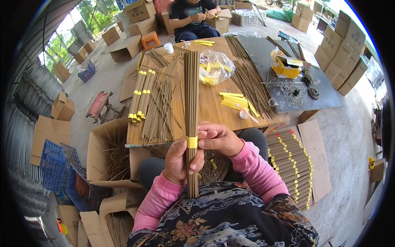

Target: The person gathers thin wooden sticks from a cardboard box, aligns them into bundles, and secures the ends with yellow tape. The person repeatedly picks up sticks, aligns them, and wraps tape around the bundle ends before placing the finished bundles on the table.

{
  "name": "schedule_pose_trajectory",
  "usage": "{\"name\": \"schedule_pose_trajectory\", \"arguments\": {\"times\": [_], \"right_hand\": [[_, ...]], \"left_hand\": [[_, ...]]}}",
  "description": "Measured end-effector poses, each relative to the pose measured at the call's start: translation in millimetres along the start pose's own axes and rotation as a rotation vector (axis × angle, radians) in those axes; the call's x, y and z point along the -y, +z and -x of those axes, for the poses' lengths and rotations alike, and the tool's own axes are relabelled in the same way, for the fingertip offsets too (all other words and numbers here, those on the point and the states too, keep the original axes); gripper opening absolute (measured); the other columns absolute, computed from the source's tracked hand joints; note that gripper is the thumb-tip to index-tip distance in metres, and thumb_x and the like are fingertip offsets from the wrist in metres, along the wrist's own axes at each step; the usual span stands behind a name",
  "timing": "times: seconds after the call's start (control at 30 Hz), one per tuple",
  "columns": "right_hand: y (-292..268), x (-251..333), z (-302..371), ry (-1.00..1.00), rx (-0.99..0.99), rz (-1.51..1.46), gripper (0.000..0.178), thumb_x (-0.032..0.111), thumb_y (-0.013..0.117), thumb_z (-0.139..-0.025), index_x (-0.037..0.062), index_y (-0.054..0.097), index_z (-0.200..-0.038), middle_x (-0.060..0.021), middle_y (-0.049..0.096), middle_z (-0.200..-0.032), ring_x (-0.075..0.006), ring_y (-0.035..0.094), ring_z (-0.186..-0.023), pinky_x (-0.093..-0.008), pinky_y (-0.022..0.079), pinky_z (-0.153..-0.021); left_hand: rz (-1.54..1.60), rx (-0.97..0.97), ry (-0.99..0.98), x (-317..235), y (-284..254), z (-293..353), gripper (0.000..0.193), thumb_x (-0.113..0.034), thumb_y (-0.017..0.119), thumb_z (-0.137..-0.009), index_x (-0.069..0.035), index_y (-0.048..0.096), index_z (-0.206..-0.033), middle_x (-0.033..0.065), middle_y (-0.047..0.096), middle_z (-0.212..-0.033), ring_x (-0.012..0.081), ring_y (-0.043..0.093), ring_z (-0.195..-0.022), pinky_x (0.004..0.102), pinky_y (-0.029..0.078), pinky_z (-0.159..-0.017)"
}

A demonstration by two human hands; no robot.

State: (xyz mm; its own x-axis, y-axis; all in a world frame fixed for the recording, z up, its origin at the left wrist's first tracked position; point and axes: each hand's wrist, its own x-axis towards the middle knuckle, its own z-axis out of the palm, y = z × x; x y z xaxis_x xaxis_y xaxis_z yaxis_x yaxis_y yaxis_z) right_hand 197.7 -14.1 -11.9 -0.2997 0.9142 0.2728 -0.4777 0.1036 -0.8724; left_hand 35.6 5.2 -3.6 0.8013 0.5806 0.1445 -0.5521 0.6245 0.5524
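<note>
An upright bundle of thin brown incense sticks (191, 94) stands in front of me, with a yellow paper band (192, 142) around its lower part. My left hand (179, 161) is closed around the bundle, thumb and fingers on either side just at and below the band. From the right, the fingertips of my right hand (220, 138) press together at the band's edge, thumb below and fingers above. Banded bundles (141, 96) lie on the wooden table (187, 88) ahead, beside loose sticks (159, 109). Yellow paper strips (235, 102) lie at the table's right side.
A clear bag (218, 66) of yellow strips and a small white jar (168, 48) stand farther back. A grey table (267, 45) adjoins at right, carrying a yellow box (286, 68). Cardboard boxes (96, 160) flank me; finished rows (293, 164) lie at right. A person (193, 16) sits opposite.
</note>
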Motion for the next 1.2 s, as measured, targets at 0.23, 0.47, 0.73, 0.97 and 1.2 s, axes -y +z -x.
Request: {"name": "schedule_pose_trajectory", "arguments": {"times": [0.23,0.47,0.73,0.97,1.2], "right_hand": [[10.3,16.6,-2.7,0.152,0.047,-0.121,0.03,0.005,0.056,-0.084,-0.005,0.048,-0.111,-0.0102,0.06,-0.095,-0.0226,0.064,-0.067,-0.0316,0.054,-0.063],[1.3,4.8,-4.1,0.084,-0.034,-0.101,0.031,0.008,0.063,-0.08,-0.002,0.056,-0.108,-0.007,0.059,-0.096,-0.0124,0.055,-0.092,-0.0246,0.044,-0.082],[-4.4,-5.2,-7.1,0.022,-0.03,0.001,0.037,0.013,0.064,-0.081,0.001,0.053,-0.113,0.0011,0.055,-0.094,-0.008,0.052,-0.084,-0.0209,0.043,-0.077],[-1.5,-2.1,-4.2,0.013,-0.004,-0.015,0.026,0.01,0.061,-0.083,0.0019,0.053,-0.107,0.0025,0.055,-0.088,-0.0059,0.052,-0.081,-0.0208,0.045,-0.074],[-9.6,-8.7,-11.5,-0.038,0.045,0.202,0.034,0.007,0.063,-0.08,0.002,0.054,-0.112,-0.0001,0.056,-0.099,-0.0111,0.05,-0.094,-0.0253,0.04,-0.086]], "left_hand": [[-0.316,-0.098,0.06,-1.6,2.4,2.6,0.041,-0.031,0.041,-0.093,0.002,0.046,-0.117,0.0092,0.05,-0.058,0.014,0.046,-0.043,0.0228,0.037,-0.038],[-0.116,-0.008,-0.035,-0.7,-5.6,2.2,0.043,-0.034,0.039,-0.093,0.0,0.043,-0.12,0.0109,0.049,-0.055,0.0128,0.04,-0.039,0.0224,0.034,-0.037],[0.13,0.044,-0.026,5.0,-18.1,-2.1,0.049,-0.031,0.034,-0.093,0.004,0.033,-0.127,0.021,0.044,-0.114,0.0117,0.043,-0.045,0.0238,0.036,-0.035],[0.145,0.035,-0.004,2.6,-10.1,-5.2,0.046,-0.029,0.035,-0.093,0.005,0.038,-0.124,0.0235,0.044,-0.123,0.0113,0.045,-0.046,0.0216,0.038,-0.038],[0.092,0.029,0.001,2.6,-10.3,-1.1,0.046,-0.03,0.034,-0.093,0.005,0.04,-0.122,0.0234,0.045,-0.121,0.0113,0.045,-0.046,0.0215,0.038,-0.037]]}}
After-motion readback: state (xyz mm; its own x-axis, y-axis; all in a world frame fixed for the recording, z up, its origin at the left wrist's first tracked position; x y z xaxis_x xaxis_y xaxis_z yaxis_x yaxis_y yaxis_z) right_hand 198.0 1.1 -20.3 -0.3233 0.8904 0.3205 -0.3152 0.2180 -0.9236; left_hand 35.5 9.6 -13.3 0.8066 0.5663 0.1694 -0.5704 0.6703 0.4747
